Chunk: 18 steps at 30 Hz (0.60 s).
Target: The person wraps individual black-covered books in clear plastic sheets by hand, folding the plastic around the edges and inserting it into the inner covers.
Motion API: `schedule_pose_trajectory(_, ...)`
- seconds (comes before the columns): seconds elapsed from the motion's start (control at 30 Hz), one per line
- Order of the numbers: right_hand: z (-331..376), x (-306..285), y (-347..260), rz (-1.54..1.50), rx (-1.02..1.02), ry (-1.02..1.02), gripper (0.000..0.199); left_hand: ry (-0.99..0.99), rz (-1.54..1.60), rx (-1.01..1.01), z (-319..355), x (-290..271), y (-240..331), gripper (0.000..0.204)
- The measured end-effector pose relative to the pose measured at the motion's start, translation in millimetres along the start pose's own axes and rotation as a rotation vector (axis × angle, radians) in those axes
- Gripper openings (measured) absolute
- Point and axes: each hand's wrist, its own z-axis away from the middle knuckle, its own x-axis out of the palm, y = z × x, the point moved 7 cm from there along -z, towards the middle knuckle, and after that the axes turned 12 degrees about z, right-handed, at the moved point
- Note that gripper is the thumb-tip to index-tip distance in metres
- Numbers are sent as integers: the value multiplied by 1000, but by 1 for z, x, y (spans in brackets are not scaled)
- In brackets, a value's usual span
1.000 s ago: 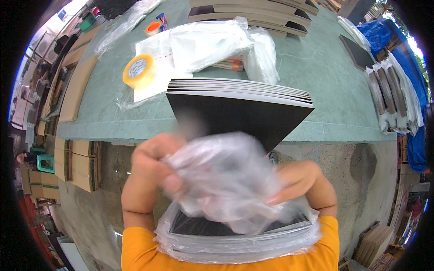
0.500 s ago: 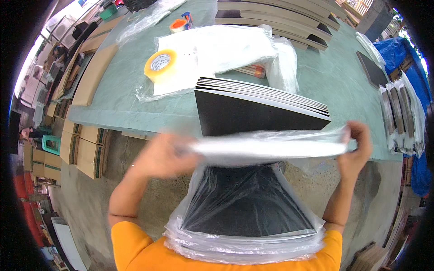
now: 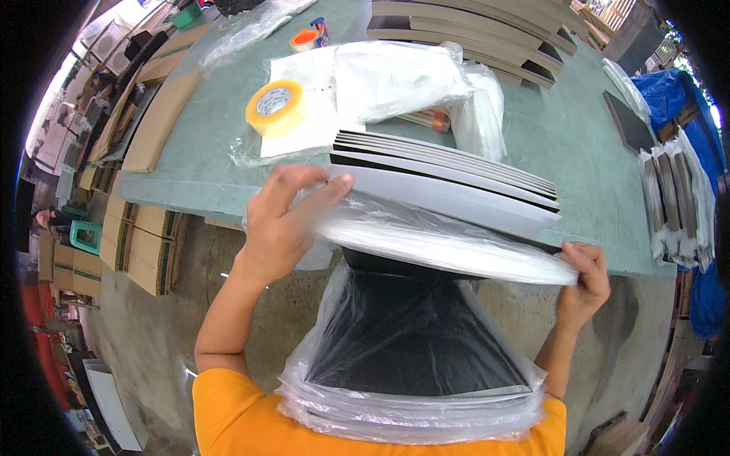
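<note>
In the head view, I had the left hand (image 3: 287, 216) at the upper left corner of the stack of panels (image 3: 449, 188); I couldn't tell whether its slightly blurred fingers gripped anything. The right hand (image 3: 584, 283) had its fingers closed on the right end of the clear plastic bag (image 3: 456, 251), which spanned the stack's near side, by the tabletop (image 3: 585, 163) edge. The bagged black panels (image 3: 422, 334) lay nearest the orange shirt (image 3: 236, 410).

1 held plas. bag (image 3: 456, 247), 2 tape rolls (image 3: 275, 112), 1 grn table (image 3: 563, 129), several blk boards (image 3: 449, 165) (ct unclear)
</note>
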Motion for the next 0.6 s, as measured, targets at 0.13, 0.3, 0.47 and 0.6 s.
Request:
schedule_pose_trajectory(0.13, 4, 7, 30, -715, 302, -183, 15, -18, 281, -106, 0, -8, -4, 39)
schedule_pose_trajectory(0.3, 62, 55, 44, -1098, 492, -573, 16, -409, 1465, -752, 73, 40, -62, 36)
schedule_pose_trajectory(0.47, 207, 176, 120, -639, 1205, -825, 11, -505, 1542, -1498, 206, 158, -90, 33)
schedule_pose_trajectory(0.6, 190, 170, 129, -190, 787, -758, 15, -395, 1407, -1419, 203, 165, -99, 35)
